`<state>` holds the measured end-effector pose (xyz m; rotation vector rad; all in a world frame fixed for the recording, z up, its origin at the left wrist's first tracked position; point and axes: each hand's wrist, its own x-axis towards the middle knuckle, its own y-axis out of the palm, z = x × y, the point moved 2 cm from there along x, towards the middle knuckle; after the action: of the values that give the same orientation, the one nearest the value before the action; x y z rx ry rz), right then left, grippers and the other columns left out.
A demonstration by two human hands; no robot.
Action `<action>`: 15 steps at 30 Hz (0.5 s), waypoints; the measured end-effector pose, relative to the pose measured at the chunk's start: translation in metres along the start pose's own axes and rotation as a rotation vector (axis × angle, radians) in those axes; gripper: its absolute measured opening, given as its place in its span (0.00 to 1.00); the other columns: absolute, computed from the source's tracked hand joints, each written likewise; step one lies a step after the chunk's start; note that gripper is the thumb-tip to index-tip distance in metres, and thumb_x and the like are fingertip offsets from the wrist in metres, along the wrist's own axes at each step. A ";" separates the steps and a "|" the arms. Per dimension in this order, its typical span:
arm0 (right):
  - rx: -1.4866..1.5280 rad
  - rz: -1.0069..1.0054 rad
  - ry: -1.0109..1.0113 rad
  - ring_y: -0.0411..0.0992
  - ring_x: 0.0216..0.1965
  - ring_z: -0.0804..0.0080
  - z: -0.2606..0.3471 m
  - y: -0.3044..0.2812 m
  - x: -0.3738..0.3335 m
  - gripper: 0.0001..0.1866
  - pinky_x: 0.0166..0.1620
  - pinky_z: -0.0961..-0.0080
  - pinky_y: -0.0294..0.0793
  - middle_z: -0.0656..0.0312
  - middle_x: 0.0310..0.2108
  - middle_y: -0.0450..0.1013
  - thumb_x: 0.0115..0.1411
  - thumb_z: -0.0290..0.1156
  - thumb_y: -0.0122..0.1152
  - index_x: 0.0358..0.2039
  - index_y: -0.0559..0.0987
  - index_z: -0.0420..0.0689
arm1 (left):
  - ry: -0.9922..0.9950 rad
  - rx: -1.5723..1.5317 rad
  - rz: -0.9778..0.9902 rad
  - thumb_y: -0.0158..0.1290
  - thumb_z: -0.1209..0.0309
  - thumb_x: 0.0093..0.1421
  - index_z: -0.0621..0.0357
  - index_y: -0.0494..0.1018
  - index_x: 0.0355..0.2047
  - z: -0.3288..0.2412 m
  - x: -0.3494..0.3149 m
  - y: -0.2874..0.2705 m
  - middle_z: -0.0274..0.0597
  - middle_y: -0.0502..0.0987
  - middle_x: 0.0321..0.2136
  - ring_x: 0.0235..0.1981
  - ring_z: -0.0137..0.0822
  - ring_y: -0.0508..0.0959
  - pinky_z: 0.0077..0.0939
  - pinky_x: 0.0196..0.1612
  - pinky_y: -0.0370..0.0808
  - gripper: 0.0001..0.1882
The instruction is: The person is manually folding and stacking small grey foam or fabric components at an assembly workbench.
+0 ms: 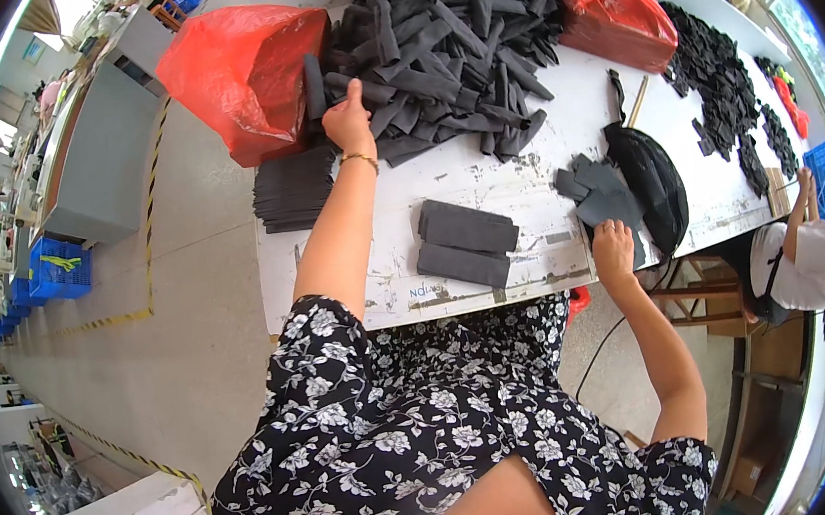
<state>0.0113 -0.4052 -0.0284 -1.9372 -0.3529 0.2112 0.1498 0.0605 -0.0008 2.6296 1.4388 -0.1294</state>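
Observation:
My left hand [349,125] reaches to the left edge of a big heap of dark grey fabric strips [451,40]. Its thumb points up and its fingers close on one strip [372,91]; part of the grip is hidden. Just below lies a neat stack of dark strips [293,191]. At the table's front edge, my right hand [613,250] has its bent fingers closed at the edge of some small dark grey fabric pieces [605,193]. Two short piles of flat strips [466,224] lie side by side between my arms.
Red plastic bags flank the heap, one at left [236,71] and another at right [616,14]. A black rounded pouch [652,185] stands beside my right hand. Small black pieces [720,94] spread along the white table [543,270]. A co-worker [801,265] sits at far right.

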 end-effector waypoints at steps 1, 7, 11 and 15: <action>-0.002 -0.015 -0.007 0.71 0.39 0.62 -0.002 0.000 -0.001 0.08 0.42 0.68 0.69 0.56 0.37 0.74 0.56 0.29 0.54 0.34 0.78 0.41 | 0.055 0.094 0.004 0.67 0.58 0.48 0.67 0.75 0.15 -0.007 -0.004 -0.002 0.43 0.75 0.14 0.15 0.33 0.73 0.30 0.23 0.69 0.22; 0.645 -0.426 -0.020 0.72 0.47 0.53 0.003 -0.070 0.004 0.14 0.49 0.64 0.72 0.52 0.52 0.71 0.59 0.23 0.55 0.47 0.77 0.43 | -0.083 -0.306 0.111 0.60 0.75 0.52 0.64 0.75 0.28 0.001 0.004 -0.022 0.39 0.77 0.21 0.18 0.30 0.75 0.20 0.22 0.71 0.06; 0.695 -0.637 -0.230 0.70 0.49 0.54 0.048 -0.148 0.029 0.24 0.51 0.65 0.71 0.53 0.55 0.69 0.55 0.20 0.56 0.54 0.74 0.46 | -0.110 -0.551 0.455 0.48 0.79 0.59 0.67 0.66 0.39 -0.035 -0.098 -0.030 0.50 0.78 0.29 0.27 0.40 0.80 0.30 0.33 0.79 0.08; 0.790 -0.657 -0.333 0.70 0.46 0.57 0.125 -0.192 0.062 0.26 0.49 0.66 0.72 0.53 0.51 0.71 0.52 0.19 0.60 0.53 0.76 0.49 | -0.269 -0.526 0.597 0.43 0.80 0.64 0.68 0.63 0.52 -0.019 -0.181 -0.057 0.51 0.77 0.36 0.38 0.41 0.80 0.32 0.43 0.79 0.16</action>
<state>0.0026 -0.2077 0.1022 -0.9379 -0.9433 0.1961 0.0040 -0.0566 0.0387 2.3513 0.4764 -0.0283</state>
